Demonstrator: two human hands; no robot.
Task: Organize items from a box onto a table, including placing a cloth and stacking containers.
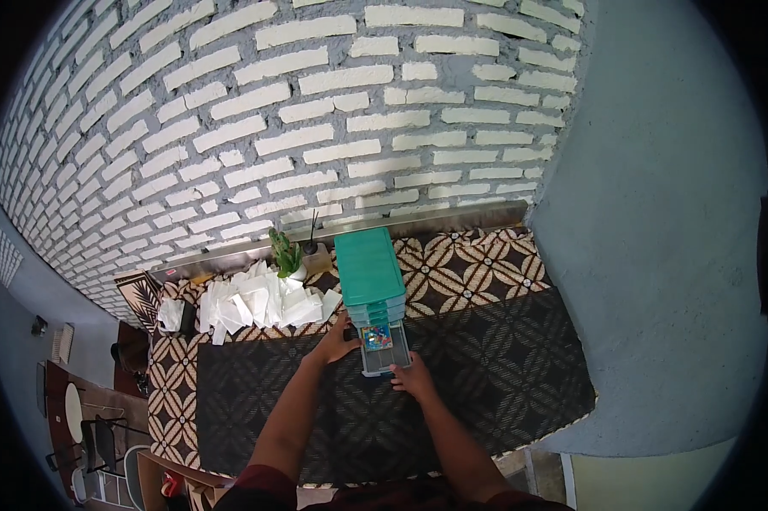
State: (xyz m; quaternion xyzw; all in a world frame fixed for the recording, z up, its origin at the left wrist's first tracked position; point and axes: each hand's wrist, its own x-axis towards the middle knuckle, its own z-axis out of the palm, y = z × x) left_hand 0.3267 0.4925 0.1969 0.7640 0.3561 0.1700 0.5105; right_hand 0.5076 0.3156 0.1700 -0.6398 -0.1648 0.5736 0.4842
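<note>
A small plastic drawer unit with a green top (370, 265) and clear drawers stands on a table with a patterned cloth. Its bottom drawer (377, 370) is pulled out towards me, and a colourful square item (377, 338) lies inside at the back. My left hand (336, 342) rests against the left side of the unit near the drawer, fingers along the side. My right hand (410, 375) grips the front right corner of the drawer, thumb over its rim.
Many white paper packets (262, 303) lie heaped on the left, beside a potted cactus-like plant (286, 255) and a reed diffuser (311, 246). A dark box with white tissue (174, 314) stands further left. A brick wall rises behind the table; a dark mat (499, 377) covers its front.
</note>
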